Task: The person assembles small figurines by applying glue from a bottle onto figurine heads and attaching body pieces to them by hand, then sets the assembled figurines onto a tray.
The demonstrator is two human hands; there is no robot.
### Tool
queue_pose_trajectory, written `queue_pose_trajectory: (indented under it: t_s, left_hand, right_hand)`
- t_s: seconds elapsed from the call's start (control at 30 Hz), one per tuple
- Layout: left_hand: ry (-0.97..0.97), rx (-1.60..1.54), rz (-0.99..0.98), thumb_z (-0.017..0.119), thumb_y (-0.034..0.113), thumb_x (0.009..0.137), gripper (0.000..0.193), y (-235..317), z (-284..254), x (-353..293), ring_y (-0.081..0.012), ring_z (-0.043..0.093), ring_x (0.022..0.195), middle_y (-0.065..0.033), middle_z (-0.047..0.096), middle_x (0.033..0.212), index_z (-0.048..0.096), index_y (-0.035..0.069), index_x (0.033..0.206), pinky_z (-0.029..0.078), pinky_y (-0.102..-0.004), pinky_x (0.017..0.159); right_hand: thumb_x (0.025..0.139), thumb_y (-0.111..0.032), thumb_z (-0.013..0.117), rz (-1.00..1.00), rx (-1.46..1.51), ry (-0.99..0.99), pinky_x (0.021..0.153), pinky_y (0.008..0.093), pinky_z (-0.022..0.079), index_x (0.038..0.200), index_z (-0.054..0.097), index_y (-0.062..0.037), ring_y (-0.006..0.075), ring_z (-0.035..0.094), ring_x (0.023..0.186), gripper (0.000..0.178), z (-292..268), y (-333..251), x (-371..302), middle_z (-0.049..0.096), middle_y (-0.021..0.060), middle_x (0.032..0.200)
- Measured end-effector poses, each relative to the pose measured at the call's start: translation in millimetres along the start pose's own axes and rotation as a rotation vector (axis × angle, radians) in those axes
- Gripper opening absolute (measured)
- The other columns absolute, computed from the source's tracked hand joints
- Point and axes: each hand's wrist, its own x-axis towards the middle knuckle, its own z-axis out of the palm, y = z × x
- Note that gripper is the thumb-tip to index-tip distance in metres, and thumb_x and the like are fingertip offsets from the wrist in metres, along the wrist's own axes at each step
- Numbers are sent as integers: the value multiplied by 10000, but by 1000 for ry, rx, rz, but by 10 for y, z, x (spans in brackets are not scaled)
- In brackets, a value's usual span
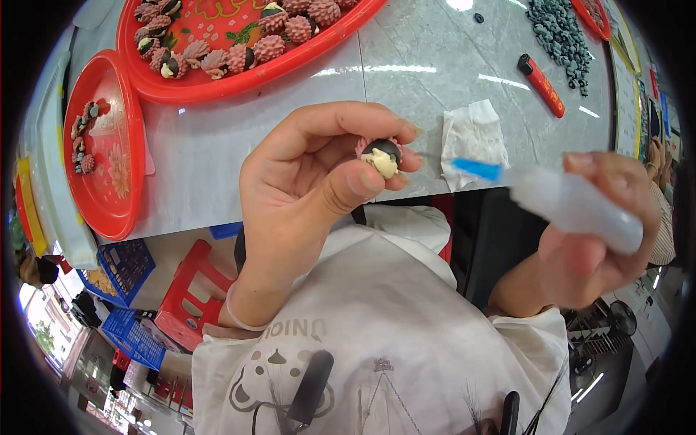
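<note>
My left hand (pixel 290 174) pinches a small figurine (pixel 381 158) between thumb and fingertips, above the table's front edge. The piece has a black cap-like part, a cream front and pink bumpy edges. In my right hand (pixel 639 192), slightly smeared by motion, is a translucent white squeeze bottle (pixel 580 206). Its blue nozzle tip (pixel 476 170) points left toward the figurine, with a gap between them. Just behind the nozzle a crumpled white tissue (pixel 475 138) with dark specks lies on the table.
A large red tray (pixel 254 83) at the back left holds several similar pink figurines. Left of it, a smaller red tray (pixel 119 210) carries a few pieces. Toward the back right are a red lighter-shaped object (pixel 542 87) and a pile of dark grey bits (pixel 562 40). A red stool (pixel 185 290) stands below.
</note>
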Motion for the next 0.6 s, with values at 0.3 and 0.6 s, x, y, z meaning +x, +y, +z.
queue_pose_trajectory:
  t_s: [0.3,0.6]
  left_hand:
    - [13,-71,0,608,170,756,331,-37,94,10,-189,563,792,-169,533,944,473,-49,965,483,-264,663]
    - [58,64,46,607,204,757,323,10,24,-16,-179,561,755,-150,520,911,476,-35,931,478,-240,624]
  right_hand:
    - [622,39,632,220,-133,-45,701,238,410,913,472,-1,132,542,779,335,344,559,8,574,71,830]
    - [659,13,591,351,-474,165,612,211,430,822,579,-3,117,546,655,164,-369,905,209,575,58,737]
